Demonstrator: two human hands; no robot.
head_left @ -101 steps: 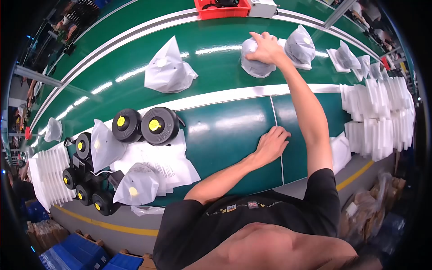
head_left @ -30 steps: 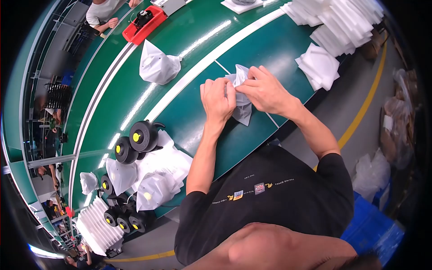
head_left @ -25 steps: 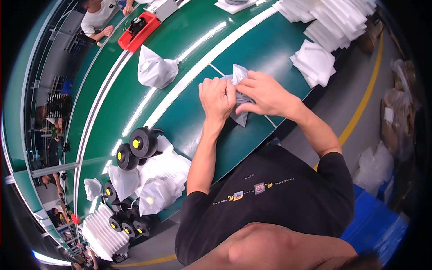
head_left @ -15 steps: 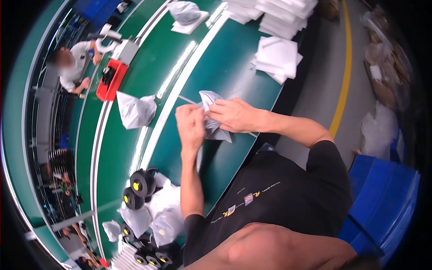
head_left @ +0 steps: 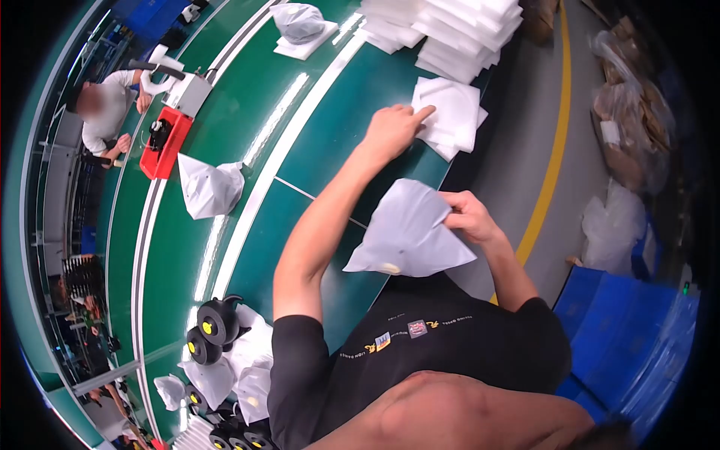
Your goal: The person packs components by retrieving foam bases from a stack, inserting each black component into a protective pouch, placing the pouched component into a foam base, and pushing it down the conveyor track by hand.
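My right hand (head_left: 471, 216) is closed on the edge of a whitish plastic bag (head_left: 409, 232), held up in front of my chest. A pale yellow patch shows through near the bag's lower edge; its contents are otherwise hidden. My left hand (head_left: 397, 129) is stretched out to a small pile of white foam sheets (head_left: 454, 112) at the bench edge. Its index finger is extended and reaches the top sheet, with no sheet lifted.
Taller stacks of foam sheets (head_left: 469, 34) stand behind. Wrapped bags (head_left: 210, 187) sit on the green conveyor (head_left: 247, 90). Black round parts with yellow centres (head_left: 217, 322) are piled at lower left. A co-worker (head_left: 112, 109) is across, near a red tray (head_left: 166, 142). Blue boxes (head_left: 615, 322) stand at right.
Both hands were together at the bag over the bench. My left hand has let go and moved out to the foam sheets; my right hand has drawn the bag closer to my body.
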